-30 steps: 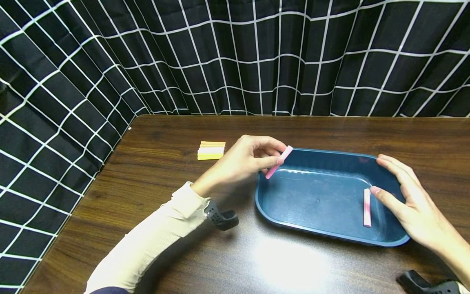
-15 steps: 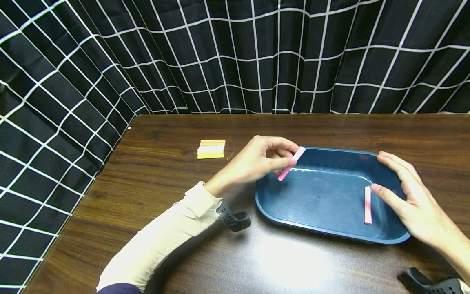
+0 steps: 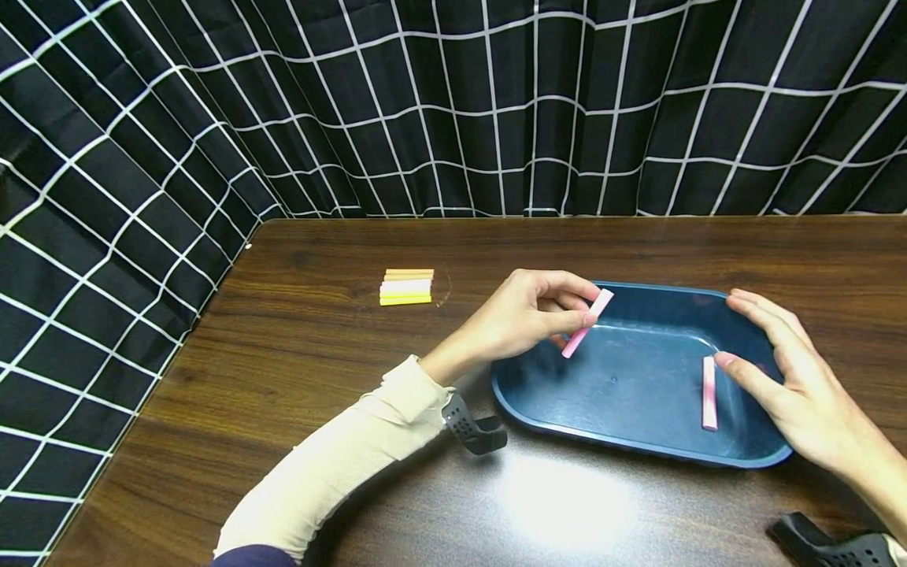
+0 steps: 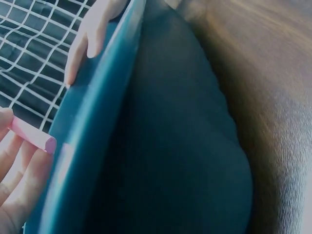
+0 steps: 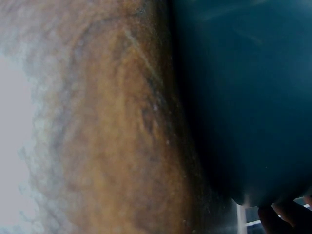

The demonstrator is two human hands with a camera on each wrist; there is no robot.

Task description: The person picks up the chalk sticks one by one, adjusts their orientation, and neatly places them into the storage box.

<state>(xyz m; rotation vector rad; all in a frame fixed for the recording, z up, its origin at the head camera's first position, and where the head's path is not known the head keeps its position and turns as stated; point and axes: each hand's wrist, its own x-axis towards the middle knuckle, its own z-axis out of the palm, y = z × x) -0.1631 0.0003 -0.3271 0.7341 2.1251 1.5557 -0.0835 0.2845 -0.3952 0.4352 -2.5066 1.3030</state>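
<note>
Currently the left hand (image 3: 527, 315) pinches a pink chalk stick (image 3: 577, 340) above the left part of a blue tray (image 3: 616, 402). At the tray's right end, the right hand (image 3: 804, 386) rests with thumb and fingers apart, its thumb near a second pink stick (image 3: 709, 394) inside. Orange, white and yellow sticks (image 3: 406, 288) lie side by side on the table (image 3: 298, 354).

Blue tray (image 3: 638, 390) here, and in it a pale stick (image 3: 709, 394), deeper pink mid-length! Pink stick (image 3: 578, 339) over the tray; left of the tray, orange, whitish, yellow sticks (image 3: 406, 287). Beneath the tray, dark-streaked brown counter (image 3: 283, 354); beyond, black curtain (image 3: 538, 126), white grid!
</note>
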